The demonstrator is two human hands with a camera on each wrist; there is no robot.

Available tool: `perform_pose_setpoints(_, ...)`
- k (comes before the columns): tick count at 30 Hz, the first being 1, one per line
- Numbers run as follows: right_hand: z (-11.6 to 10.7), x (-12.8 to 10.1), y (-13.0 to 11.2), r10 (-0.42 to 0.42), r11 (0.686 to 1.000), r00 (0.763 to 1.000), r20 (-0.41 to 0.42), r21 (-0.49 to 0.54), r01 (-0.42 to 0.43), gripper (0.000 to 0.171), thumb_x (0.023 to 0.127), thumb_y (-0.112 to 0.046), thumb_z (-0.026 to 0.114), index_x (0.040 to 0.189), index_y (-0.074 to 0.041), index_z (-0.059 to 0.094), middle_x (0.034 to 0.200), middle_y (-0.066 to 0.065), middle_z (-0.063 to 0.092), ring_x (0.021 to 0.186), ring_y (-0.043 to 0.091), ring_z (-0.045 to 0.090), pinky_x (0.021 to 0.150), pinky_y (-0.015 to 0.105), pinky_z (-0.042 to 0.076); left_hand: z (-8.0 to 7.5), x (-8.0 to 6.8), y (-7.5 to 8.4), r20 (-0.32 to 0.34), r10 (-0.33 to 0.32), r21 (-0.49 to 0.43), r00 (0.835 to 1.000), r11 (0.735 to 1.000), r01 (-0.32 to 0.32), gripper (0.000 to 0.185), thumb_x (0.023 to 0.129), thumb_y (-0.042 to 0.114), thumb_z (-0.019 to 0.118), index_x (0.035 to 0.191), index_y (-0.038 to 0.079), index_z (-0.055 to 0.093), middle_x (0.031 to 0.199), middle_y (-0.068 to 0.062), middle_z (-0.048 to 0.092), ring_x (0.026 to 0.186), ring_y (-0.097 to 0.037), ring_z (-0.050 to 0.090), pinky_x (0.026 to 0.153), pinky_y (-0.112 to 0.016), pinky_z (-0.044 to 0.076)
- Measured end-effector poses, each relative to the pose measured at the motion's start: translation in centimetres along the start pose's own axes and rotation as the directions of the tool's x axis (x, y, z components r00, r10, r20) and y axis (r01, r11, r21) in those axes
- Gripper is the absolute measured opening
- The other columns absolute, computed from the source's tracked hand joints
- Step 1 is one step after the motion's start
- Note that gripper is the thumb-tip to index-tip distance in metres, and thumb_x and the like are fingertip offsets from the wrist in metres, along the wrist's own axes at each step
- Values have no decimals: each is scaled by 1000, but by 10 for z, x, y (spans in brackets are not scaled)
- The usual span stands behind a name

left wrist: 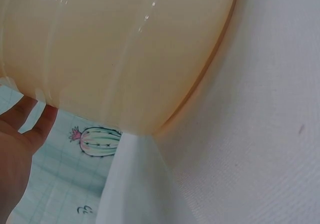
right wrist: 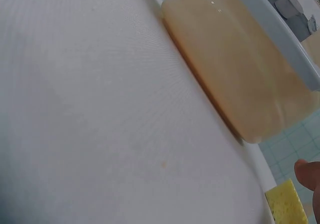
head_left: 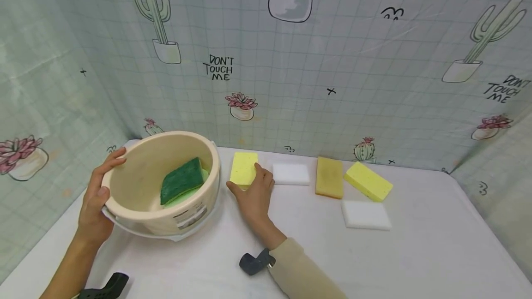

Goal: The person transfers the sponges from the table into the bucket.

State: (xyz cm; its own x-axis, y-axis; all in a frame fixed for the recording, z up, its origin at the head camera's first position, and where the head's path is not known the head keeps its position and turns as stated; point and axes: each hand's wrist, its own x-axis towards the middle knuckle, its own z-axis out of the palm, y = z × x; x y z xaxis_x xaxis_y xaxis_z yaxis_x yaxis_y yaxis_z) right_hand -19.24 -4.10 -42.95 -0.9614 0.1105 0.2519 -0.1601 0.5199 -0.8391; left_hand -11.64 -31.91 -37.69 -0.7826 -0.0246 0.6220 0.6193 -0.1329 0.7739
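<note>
In the head view my left hand (head_left: 93, 202) grips a cream bucket (head_left: 137, 174) by the left of its rim, and the bucket tilts toward me. A dark green scouring sponge (head_left: 181, 182) lies inside it, partly over a light green piece (head_left: 183, 197). My right hand (head_left: 256, 195) reaches to a yellow sponge (head_left: 243, 167) just right of the bucket, thumb and fingers spread at its near edge. From the right wrist the thumb (right wrist: 307, 174) shows above the yellow sponge (right wrist: 287, 204), apart from it.
Right of my right hand lie a white sponge (head_left: 291, 174), a brownish-yellow sponge (head_left: 329, 177), another yellow sponge (head_left: 368, 181) and a second white sponge (head_left: 365, 215). A pale handle (head_left: 145, 233) hangs round the bucket's front. A cactus-print curtain (head_left: 291, 68) backs the white table (head_left: 440, 243).
</note>
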Motion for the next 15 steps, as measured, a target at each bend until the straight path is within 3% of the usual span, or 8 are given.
perform_pose_setpoints(8, 6, 3, 1, 53, 997, 999, -14, -49, -53, 94, 72, -45, 82, 141, 0, 37, 129, 18, 37, 121, 32, 35, 96, 44, 37, 0, -1, -1, 1, 6, -2, 1000, 1000, -6, 51, 93, 18, 40, 139, -3, 39, 153, -15, 17, 139, -29, 10, 107, -23, 25)
perform_pose_setpoints(15, 10, 4, 1, 69, 994, 997, -30, -86, -71, 90, 71, -41, 83, 140, 0, 40, 126, 18, 40, 118, 32, 37, 94, 43, 38, 0, -1, -2, 0, 4, 1, 1000, 1000, -4, 51, 93, 19, 40, 139, -3, 39, 153, -15, 17, 140, -28, 10, 107, -23, 25)
